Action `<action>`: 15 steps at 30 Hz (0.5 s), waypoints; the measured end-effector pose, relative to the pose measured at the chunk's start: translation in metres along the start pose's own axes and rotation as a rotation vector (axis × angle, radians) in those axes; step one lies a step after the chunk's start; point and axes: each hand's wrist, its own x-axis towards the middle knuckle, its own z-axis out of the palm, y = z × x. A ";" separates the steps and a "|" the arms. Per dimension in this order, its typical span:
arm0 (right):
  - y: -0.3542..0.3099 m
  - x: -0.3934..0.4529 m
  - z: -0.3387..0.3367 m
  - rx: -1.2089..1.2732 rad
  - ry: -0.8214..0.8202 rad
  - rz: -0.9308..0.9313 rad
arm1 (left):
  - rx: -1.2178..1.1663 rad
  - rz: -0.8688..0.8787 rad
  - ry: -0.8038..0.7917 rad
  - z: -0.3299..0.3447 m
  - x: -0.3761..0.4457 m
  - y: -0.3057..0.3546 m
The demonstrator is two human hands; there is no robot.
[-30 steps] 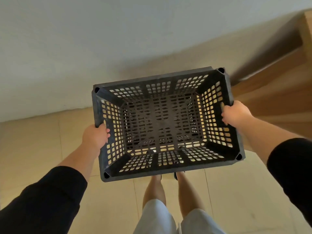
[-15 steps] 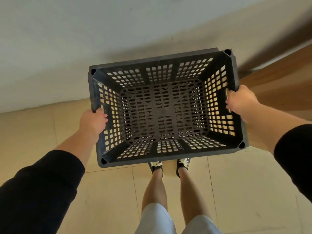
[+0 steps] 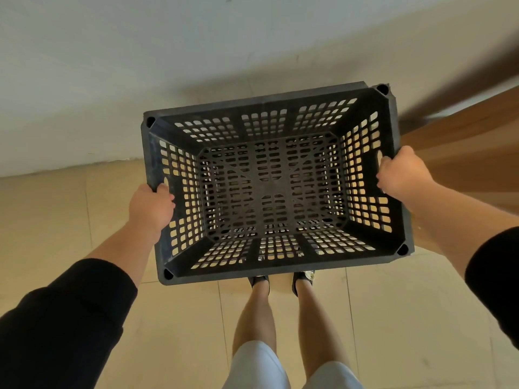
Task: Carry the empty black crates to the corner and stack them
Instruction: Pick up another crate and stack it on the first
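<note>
An empty black crate (image 3: pixel 271 189) with perforated walls and floor hangs in front of me, above the tiled floor, mouth facing up. My left hand (image 3: pixel 151 207) grips the handle slot in its left short wall. My right hand (image 3: pixel 401 175) grips the handle slot in its right short wall. Through the holes I see the floor below. No other crate is in view.
A white wall (image 3: pixel 112 66) meets the beige tiled floor (image 3: pixel 50 226) just beyond the crate. A wooden panel or furniture piece (image 3: pixel 463 153) stands at the right against the wall. My legs and shoes (image 3: pixel 259 280) are under the crate's near edge.
The crate has sunk lower and drawn nearer the wall's base. My feet have come into view under its near edge. Both hands keep the same grip.
</note>
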 end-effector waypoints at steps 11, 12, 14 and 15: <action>0.000 -0.005 0.008 -0.067 0.160 -0.032 | 0.004 0.029 -0.013 0.005 0.010 0.009; -0.001 -0.007 0.009 -0.077 0.158 -0.037 | 0.010 0.036 -0.003 0.006 0.010 0.009; -0.002 -0.010 0.007 -0.074 0.141 -0.044 | 0.030 0.041 0.016 0.006 0.009 0.008; -0.002 -0.011 0.007 -0.068 0.136 -0.051 | 0.039 0.037 0.018 0.006 0.008 0.007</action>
